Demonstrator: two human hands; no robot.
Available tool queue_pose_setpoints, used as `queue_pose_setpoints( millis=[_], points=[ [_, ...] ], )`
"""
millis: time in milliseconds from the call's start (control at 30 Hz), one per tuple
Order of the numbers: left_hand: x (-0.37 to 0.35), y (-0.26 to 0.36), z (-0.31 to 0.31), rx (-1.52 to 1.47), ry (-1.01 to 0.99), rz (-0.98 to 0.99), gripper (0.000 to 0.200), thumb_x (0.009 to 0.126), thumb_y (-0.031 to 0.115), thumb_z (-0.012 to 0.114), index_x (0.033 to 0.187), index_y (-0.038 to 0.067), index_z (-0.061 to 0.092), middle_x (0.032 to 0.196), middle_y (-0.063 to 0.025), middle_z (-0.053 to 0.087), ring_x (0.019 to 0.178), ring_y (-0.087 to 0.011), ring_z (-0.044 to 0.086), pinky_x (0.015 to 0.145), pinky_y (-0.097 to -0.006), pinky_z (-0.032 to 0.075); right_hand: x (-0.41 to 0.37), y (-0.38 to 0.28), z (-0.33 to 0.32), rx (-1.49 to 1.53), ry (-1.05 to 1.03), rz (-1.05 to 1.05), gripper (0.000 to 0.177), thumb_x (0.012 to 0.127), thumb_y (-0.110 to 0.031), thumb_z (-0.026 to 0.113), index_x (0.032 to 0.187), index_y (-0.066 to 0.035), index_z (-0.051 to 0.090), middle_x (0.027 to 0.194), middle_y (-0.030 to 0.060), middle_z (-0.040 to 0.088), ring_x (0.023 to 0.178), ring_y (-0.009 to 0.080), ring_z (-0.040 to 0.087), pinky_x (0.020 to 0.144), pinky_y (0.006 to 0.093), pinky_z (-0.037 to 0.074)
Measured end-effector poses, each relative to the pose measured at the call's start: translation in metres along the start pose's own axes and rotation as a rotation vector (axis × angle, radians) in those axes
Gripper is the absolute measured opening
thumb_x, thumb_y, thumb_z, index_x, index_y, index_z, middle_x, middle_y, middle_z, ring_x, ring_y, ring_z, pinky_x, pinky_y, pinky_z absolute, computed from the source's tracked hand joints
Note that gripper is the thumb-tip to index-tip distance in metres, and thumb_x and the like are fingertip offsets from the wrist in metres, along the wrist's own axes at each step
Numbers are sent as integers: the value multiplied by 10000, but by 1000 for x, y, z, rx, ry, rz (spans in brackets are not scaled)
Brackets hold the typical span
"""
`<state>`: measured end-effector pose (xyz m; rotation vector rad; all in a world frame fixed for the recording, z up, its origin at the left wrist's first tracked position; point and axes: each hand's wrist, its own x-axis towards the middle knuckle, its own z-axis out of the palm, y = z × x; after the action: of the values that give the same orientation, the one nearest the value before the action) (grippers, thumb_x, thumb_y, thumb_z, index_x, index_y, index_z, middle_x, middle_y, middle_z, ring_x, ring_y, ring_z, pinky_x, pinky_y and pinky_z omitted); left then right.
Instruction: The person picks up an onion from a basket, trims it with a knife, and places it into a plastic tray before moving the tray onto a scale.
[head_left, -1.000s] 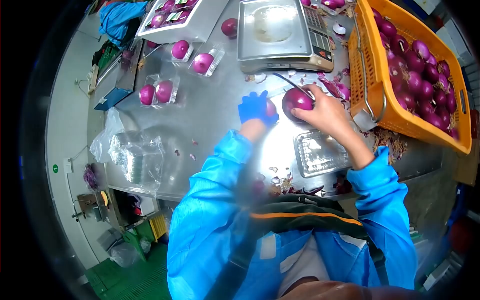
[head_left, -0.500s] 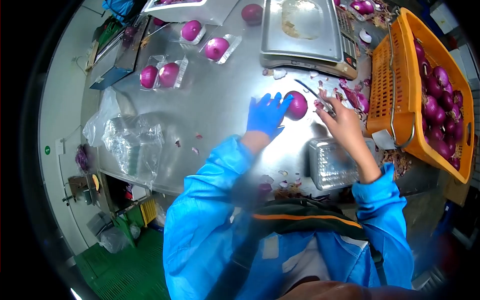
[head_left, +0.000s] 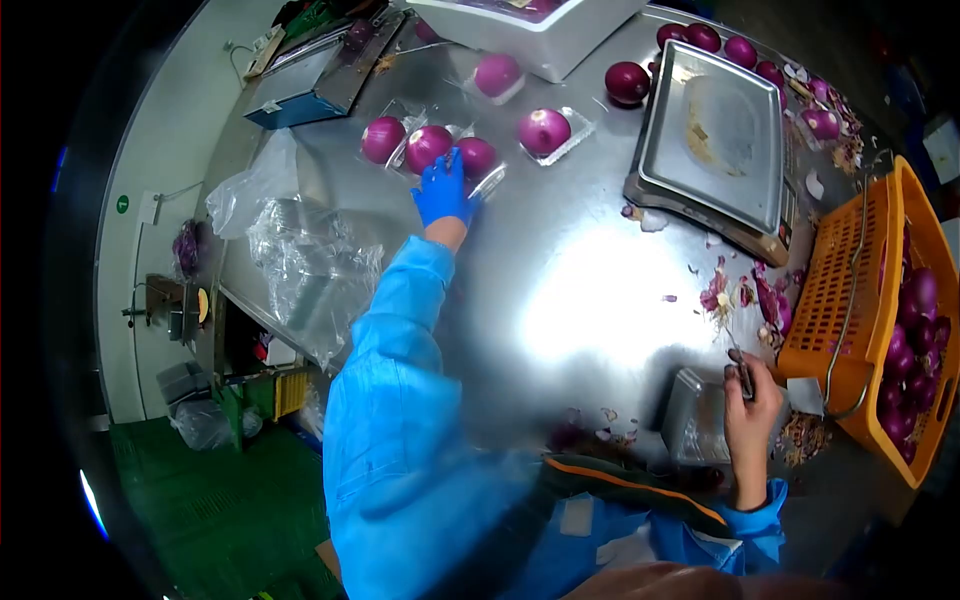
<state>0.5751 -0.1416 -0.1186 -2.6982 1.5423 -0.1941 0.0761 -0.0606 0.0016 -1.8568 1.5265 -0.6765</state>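
Observation:
My left hand (head_left: 442, 195), in a blue glove, reaches out at the upper left with its fingers against a red onion (head_left: 477, 157). Close beside that onion are another peeled onion (head_left: 428, 147) and a third (head_left: 382, 139), with clear plastic trays around them. Part of the grip is hidden behind the glove. My bare right hand (head_left: 752, 412) is closed around a small knife (head_left: 745, 375), whose thin blade points up and away. Just left of this hand stand clear plastic trays (head_left: 692, 415).
A weighing scale (head_left: 715, 140) stands at the back right. An orange crate (head_left: 835, 280) of onions is at the right. Other trayed onions (head_left: 545, 131), a white box (head_left: 545, 35), plastic bags (head_left: 300, 250) and onion skins (head_left: 770, 300) lie about the steel table (head_left: 500, 330).
My left hand has moved left and away from me with the onion, from mid-table to the trayed onions. The right hand, still with the knife, has drawn back toward the clear trays. The view has shifted.

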Motion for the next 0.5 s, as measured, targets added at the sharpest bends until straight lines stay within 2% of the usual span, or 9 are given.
queue_pose_setpoints(
  millis=[67, 167, 200, 300, 333, 400, 433, 467, 500],
  points=[
    [22, -11, 12, 26, 30, -14, 845, 824, 418, 701, 1524, 264, 254, 1494, -83, 379, 1320, -323, 422, 994, -648, 394, -3, 5, 0, 31, -13, 70, 248, 814, 17, 614, 1058, 2, 654, 1007, 159, 674, 936, 297, 644, 868, 354, 480],
    [59, -20, 18, 36, 3, -96, 882, 820, 444, 704, 1537, 279, 217, 1499, -69, 373, 1322, -318, 421, 1001, -660, 380, -9, 19, -1, -8, 53, 51, 254, 819, 20, 619, 1070, -2, 651, 1030, 164, 674, 976, 305, 648, 902, 358, 476],
    [71, -22, 16, 16, -31, -141, 912, 813, 463, 708, 1544, 287, 191, 1523, -77, 345, 1361, -323, 386, 1010, -668, 365, -10, 17, -3, 5, 60, 102, 264, 820, 27, 616, 1081, -3, 647, 1048, 160, 676, 1003, 314, 647, 929, 367, 472],
    [93, -12, 7, 65, -31, -338, 915, 806, 484, 713, 1541, 297, 202, 1549, -124, 304, 1400, -338, 340, 1012, -693, 340, -18, 27, -10, -43, 130, 48, 258, 835, 26, 612, 1089, -8, 647, 1052, 155, 679, 1003, 287, 650, 916, 359, 477],
    [85, 11, -23, 81, -60, -354, 918, 799, 448, 737, 1535, 221, 238, 1550, -170, 295, 1424, -332, 310, 1055, -639, 340, -23, 31, -11, -1, 164, 52, 253, 844, 22, 611, 1092, -7, 647, 1047, 150, 682, 991, 269, 653, 901, 351, 481],
    [87, 38, -16, -163, 350, 121, 885, 807, 386, 747, 1517, 146, 275, 1537, -178, 317, 1415, -331, 327, 1080, -562, 352, -32, 41, -18, 67, 234, 91, 241, 861, 15, 609, 1098, -4, 648, 1035, 141, 688, 966, 234, 658, 871, 333, 490],
    [83, 59, -9, -312, 537, 360, 869, 811, 355, 752, 1507, 109, 294, 1530, -183, 328, 1410, -331, 335, 1093, -524, 357, -36, 36, -24, 90, 250, 150, 219, 881, -3, 611, 1097, 4, 653, 1005, 125, 694, 914, 184, 656, 818, 304, 498],
    [55, 96, -27, -594, 478, 542, 766, 843, 229, 720, 1472, 30, 330, 1521, -179, 347, 1394, -335, 358, 1089, -415, 383, -41, 40, -24, 120, 334, 174, 200, 887, -17, 617, 1080, 10, 662, 970, 106, 698, 866, 163, 651, 785, 291, 501],
    [13, 135, -42, -868, 327, 700, 664, 873, 223, 685, 1438, 32, 394, 1435, -188, 445, 1329, -331, 441, 1074, -409, 395, -44, 35, -30, 155, 372, 201, 181, 892, -33, 629, 1064, 4, 674, 956, 93, 699, 861, 153, 647, 775, 289, 501]
  ],
)
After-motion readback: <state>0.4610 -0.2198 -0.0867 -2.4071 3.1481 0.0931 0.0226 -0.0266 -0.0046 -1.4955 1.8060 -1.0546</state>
